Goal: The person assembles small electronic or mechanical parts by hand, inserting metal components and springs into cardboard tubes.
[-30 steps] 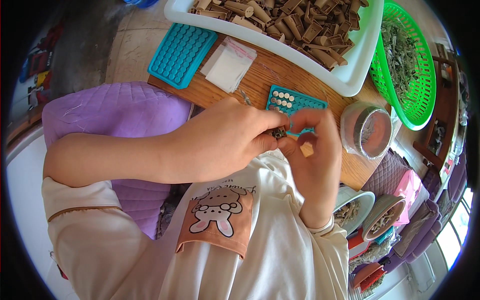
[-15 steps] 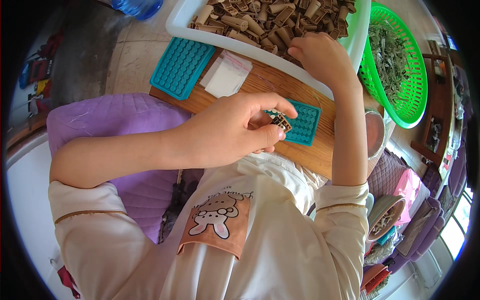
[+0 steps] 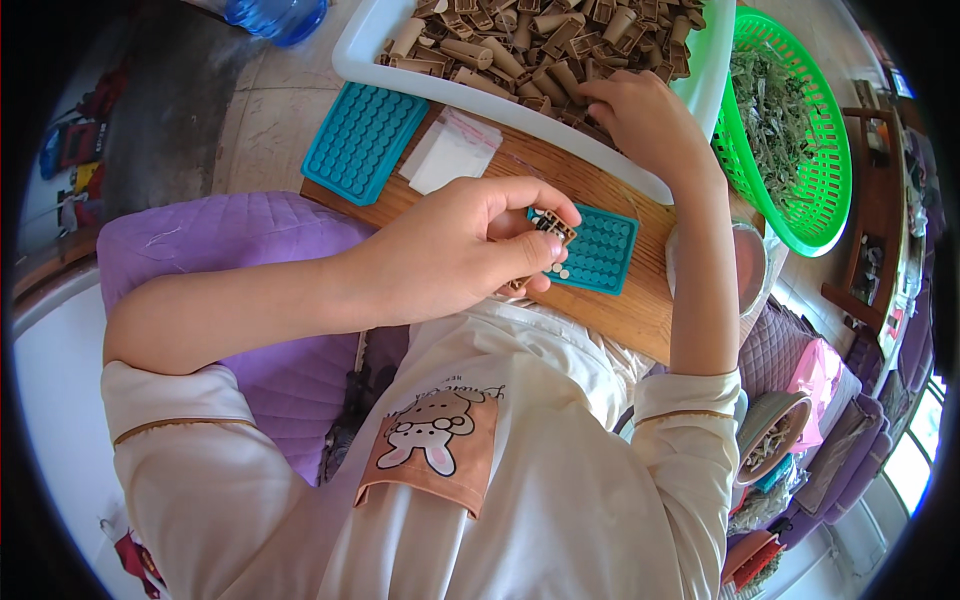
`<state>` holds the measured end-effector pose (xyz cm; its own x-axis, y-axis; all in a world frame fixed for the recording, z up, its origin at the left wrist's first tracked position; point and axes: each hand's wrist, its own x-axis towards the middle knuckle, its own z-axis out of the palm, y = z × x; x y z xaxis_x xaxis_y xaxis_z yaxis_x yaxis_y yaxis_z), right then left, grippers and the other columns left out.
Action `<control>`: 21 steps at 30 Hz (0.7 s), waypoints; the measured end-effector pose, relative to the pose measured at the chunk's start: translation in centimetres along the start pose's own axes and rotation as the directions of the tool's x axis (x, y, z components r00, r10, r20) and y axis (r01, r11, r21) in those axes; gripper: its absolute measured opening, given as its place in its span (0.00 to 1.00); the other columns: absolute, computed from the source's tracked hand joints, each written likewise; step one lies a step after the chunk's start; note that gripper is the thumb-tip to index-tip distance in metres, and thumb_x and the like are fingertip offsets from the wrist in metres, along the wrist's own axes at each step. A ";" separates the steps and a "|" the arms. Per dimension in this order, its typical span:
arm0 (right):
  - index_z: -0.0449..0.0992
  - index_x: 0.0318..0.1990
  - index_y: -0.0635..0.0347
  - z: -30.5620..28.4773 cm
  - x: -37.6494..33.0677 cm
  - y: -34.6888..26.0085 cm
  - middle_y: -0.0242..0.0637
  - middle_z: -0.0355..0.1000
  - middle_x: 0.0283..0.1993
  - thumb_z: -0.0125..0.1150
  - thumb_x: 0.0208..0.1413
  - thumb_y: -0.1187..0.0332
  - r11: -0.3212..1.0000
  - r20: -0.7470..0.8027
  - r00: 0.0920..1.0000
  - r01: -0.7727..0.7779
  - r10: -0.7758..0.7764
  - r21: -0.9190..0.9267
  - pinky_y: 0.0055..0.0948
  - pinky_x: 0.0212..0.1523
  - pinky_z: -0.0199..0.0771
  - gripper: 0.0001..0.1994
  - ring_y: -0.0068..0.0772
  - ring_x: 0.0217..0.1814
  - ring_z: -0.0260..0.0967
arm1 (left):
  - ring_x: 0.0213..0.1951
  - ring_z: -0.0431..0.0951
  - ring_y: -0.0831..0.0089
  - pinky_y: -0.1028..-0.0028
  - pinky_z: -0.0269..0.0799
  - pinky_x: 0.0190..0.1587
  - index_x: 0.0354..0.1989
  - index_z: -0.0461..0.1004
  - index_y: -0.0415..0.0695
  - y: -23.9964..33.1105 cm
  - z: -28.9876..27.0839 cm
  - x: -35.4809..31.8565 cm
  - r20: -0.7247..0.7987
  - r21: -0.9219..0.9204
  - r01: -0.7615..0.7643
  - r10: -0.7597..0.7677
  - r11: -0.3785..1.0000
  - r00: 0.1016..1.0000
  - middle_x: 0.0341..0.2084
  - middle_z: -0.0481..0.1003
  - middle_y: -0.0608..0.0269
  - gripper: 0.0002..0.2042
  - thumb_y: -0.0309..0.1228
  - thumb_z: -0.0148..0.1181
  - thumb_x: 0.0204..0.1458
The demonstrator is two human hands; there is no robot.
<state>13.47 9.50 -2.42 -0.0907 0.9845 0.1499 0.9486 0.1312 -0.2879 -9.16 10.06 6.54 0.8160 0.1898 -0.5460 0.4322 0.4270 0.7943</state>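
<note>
My left hand (image 3: 470, 235) is closed around small brown plastic pieces (image 3: 553, 226) with open compartments, gripped between thumb and fingers. It hovers over the near end of a teal tray (image 3: 605, 250) with rows of round wells; a few small pale discs (image 3: 560, 271) show beside my fingers. My right hand (image 3: 655, 125) reaches into a white bin (image 3: 480, 112) heaped with brown plastic pieces (image 3: 500, 58), some shaped like half tubes. Its fingers are bent in among them at the bin's near side, and whatever they grip is hidden.
A second teal tray (image 3: 362, 142) and a stack of clear plastic bags (image 3: 450, 150) lie on the wooden table (image 3: 640, 325). To the right stand a green basket (image 3: 835, 150) of dried plant matter and a round container (image 3: 750, 270). A purple padded seat (image 3: 220, 235) is at left.
My left hand has tilted the brown pieces up a little, baring pale discs below. My right hand has shifted slightly down within the bin, its fingers still among the pieces.
</note>
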 end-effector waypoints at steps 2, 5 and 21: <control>0.73 0.32 0.55 -0.1 0.4 -0.1 0.42 0.70 0.27 0.52 0.46 0.68 0.999 0.079 0.996 -0.027 0.029 -0.028 0.37 0.34 0.67 0.07 0.44 0.31 0.67 | 0.35 0.71 0.79 0.80 0.68 0.37 0.47 0.61 0.41 0.0 -0.2 0.1 -0.019 -0.046 -0.008 0.007 0.999 1.000 0.36 0.69 0.61 0.13 0.29 0.42 0.54; 0.73 0.31 0.57 -0.8 0.3 -0.6 0.42 0.69 0.26 0.53 0.45 0.68 0.990 0.121 0.984 -0.137 0.133 0.026 0.38 0.33 0.67 0.06 0.45 0.30 0.67 | 0.37 0.71 0.77 0.78 0.68 0.40 0.48 0.60 0.40 0.0 -0.5 0.3 -0.096 -0.125 -0.015 0.003 0.992 0.995 0.37 0.68 0.61 0.13 0.28 0.38 0.55; 0.63 0.39 0.67 -3.4 -6.8 -10.5 0.34 0.67 0.33 0.59 0.43 0.79 0.005 -0.021 0.804 0.022 0.594 1.000 0.15 0.31 0.68 0.15 0.20 0.32 0.67 | 0.42 0.69 0.78 0.80 0.65 0.43 0.49 0.60 0.38 0.8 -0.6 0.2 -0.291 0.144 -0.386 0.412 0.911 0.864 0.37 0.69 0.62 0.15 0.29 0.44 0.54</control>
<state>5.13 1.00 2.82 0.4966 0.8674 -0.0309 -0.3002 0.1383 -0.9438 -8.91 11.00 6.94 0.7707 0.5971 -0.2223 0.1342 0.1889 0.9728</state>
